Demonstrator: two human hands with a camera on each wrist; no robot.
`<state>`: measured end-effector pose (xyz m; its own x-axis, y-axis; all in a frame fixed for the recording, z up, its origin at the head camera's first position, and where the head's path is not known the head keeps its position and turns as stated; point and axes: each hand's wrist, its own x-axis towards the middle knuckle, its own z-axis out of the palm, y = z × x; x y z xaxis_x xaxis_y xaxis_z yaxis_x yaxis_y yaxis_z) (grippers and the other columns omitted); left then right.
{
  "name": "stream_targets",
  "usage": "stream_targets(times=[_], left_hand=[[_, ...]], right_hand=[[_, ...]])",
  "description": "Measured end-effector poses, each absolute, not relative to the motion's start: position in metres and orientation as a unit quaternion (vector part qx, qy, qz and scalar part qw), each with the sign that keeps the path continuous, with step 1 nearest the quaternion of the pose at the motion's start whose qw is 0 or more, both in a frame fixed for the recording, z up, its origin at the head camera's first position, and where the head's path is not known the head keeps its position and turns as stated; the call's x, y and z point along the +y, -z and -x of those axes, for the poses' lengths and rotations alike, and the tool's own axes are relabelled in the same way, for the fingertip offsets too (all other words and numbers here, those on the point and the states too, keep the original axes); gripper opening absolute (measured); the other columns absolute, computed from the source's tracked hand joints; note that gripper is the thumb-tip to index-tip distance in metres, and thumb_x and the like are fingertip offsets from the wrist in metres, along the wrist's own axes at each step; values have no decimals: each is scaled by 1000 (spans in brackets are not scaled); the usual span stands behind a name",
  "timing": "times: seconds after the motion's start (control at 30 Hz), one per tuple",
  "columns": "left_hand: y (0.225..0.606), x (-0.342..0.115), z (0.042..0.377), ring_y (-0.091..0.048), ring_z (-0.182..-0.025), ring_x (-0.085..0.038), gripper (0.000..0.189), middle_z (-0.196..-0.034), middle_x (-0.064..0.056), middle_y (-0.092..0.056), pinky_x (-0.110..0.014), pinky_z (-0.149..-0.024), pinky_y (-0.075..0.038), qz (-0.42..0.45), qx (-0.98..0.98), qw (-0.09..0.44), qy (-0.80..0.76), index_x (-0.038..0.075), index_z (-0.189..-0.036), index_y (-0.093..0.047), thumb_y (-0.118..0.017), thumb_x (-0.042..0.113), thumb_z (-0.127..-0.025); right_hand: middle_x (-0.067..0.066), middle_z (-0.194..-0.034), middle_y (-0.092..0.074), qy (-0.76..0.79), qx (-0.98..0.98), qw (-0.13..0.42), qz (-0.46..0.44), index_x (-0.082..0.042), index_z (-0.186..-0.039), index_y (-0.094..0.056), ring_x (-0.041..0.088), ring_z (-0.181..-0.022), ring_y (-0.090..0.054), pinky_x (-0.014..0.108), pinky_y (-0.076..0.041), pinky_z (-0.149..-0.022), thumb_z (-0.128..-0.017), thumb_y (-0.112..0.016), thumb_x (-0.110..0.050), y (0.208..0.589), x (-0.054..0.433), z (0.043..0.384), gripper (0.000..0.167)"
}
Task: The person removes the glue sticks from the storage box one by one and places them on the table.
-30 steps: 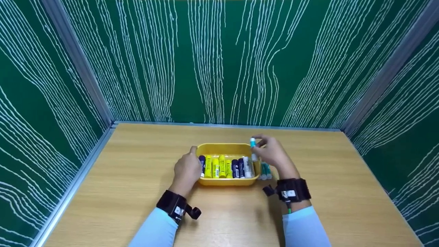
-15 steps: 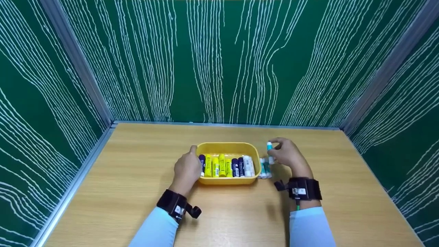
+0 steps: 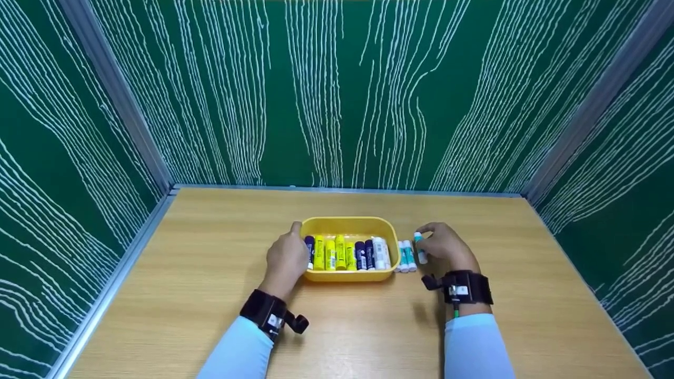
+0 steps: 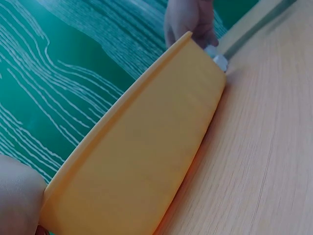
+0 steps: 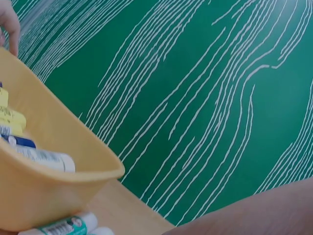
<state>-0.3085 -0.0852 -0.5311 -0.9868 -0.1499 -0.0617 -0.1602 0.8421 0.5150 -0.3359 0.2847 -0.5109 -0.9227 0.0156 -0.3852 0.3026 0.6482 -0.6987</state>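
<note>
My left hand point(image 3: 287, 255) grips the left end of a yellow plastic tub point(image 3: 347, 276); in the left wrist view part of it shows at the rim. Inside the tub stands a row of glue sticks: yellow ones point(image 3: 340, 252) in the middle, dark purple ones point(image 3: 369, 254) on either side, white ones point(image 3: 379, 253) at the right. Between thumb and fingers, my right hand point(image 3: 446, 246) pinches a teal-and-white glue stick point(image 3: 420, 248) low over the table, right of the tub. Two teal-and-white glue sticks point(image 3: 406, 256) lie side by side between it and the tub.
The wooden table point(image 3: 210, 316) reaches back to green panels point(image 3: 316, 105) with wavy white lines, joined by grey metal corner posts point(image 3: 595, 105). Dark camera straps point(image 3: 467, 289) sit on both wrists.
My right hand has carried the teal-and-white glue stick rightward from the tub's right edge, then lowered it beside the other two. My left hand has stayed on the tub.
</note>
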Motion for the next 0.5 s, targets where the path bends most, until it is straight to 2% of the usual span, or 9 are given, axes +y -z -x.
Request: stream_targets(times=[0.1, 0.2, 0.33, 0.5], left_hand=[[533, -85, 309, -76, -104, -28, 57, -138, -20, -79, -45, -94, -67, 77, 963, 4, -258, 15, -175, -41, -51, 20, -120], [533, -84, 310, -76, -100, -27, 57, -134, -20, -80, -43, -88, -66, 72, 966, 2, -250, 15, -175, -41, -52, 21, -119], [532, -84, 310, -75, -101, -26, 58, -136, -20, -79, -43, -91, -66, 72, 965, 6, -252, 14, -176, -40, -52, 21, -120], [532, -85, 310, -75, -103, -27, 58, -139, -20, -78, -43, -94, -66, 80, 963, 8, -256, 15, -177, -39, -51, 21, -120]], right_hand=[[16, -108, -72, 426, 884, 174, -85, -2, -159, -58, 32, -96, -65, 43, -55, -89, -107, -69, -13, 517, 286, 335, 55], [20, -120, -70, 445, 874, 174, -88, -1, -158, -59, 32, -95, -65, 38, -56, -81, -104, -71, -9, 521, 288, 334, 56], [22, -134, -67, 463, 861, 179, -111, -3, -156, -60, 33, -101, -64, 38, -55, -82, -104, -73, -10, 523, 289, 332, 54], [22, -135, -65, 482, 846, 189, -127, -5, -156, -59, 34, -100, -65, 39, -56, -80, -105, -73, -10, 523, 284, 331, 53]])
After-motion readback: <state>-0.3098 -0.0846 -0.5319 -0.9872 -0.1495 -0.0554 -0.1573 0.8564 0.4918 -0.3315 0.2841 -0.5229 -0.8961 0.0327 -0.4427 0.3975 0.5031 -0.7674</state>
